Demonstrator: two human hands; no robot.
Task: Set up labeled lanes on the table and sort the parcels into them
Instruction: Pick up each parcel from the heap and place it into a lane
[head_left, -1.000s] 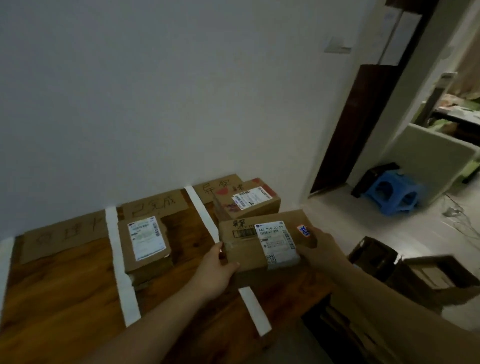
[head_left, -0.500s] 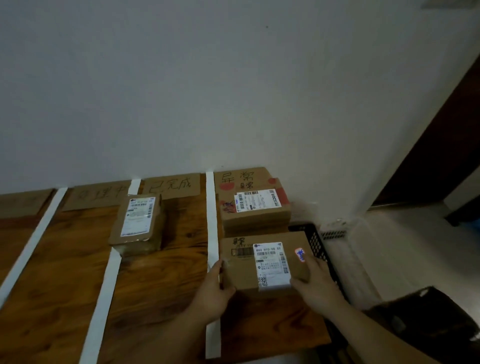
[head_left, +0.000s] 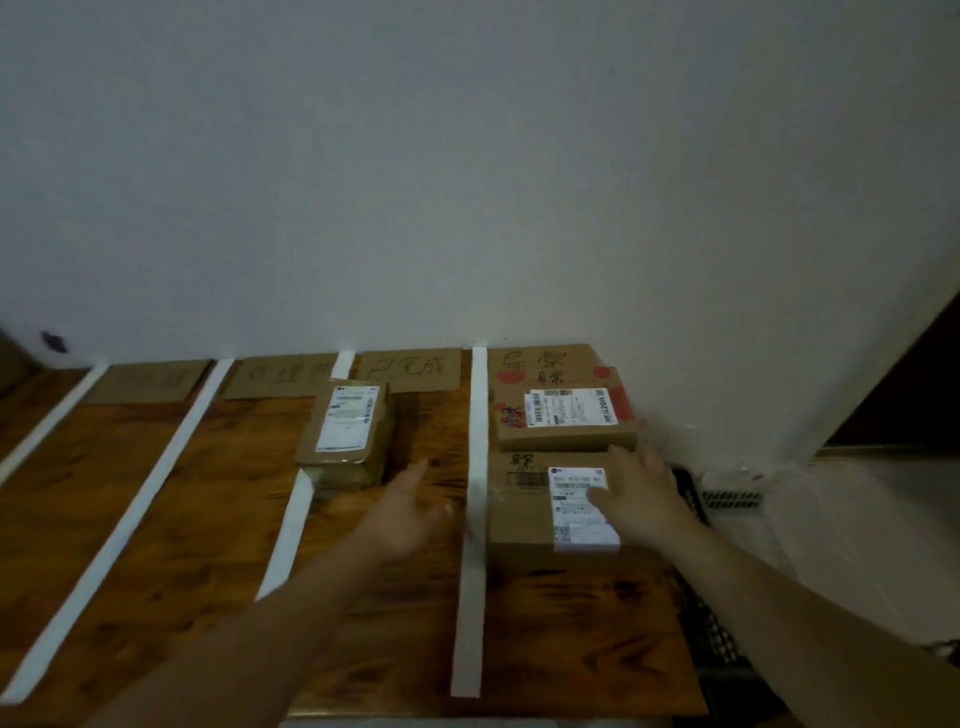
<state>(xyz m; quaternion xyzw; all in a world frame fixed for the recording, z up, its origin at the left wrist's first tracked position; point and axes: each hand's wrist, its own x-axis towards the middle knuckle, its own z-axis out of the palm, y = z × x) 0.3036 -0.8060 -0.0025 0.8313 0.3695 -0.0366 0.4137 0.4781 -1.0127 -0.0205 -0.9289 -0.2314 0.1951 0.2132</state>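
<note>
Landmark: the long white tape strip (head_left: 474, 519) on the wooden table (head_left: 208, 493), laid from the wall end to the near edge.

Just right of the strip, about midway along it: near parcel (head_left: 522, 519), a brown carton flat on the wood, white shipping label up, left side close beside the tape. Right hand (head_left: 641, 496) laid on its top, palm down, fingers (head_left: 605, 496) straight and spread over label and cardboard, curled round nothing.

Right of the strip, toward its far end: second parcel (head_left: 566, 439), red marks and a wide label on top; touching the near parcel or only just beside it, cannot tell.

Left of the strip, level with the near parcel: left hand (head_left: 405, 512) over the wood, fingers loosely extended, holding nothing, apart from every carton.

Further left of the strip: third parcel (head_left: 348, 426), label up, lying across the next tape strip (head_left: 291, 525).

At the strip's far end: handwritten cardboard sign (head_left: 535, 358) on its right, near part hidden by the second parcel; more cardboard signs (head_left: 410, 370) on its left.

Far right of the strip, past the table's edge: black slatted crate (head_left: 717, 639).
</note>
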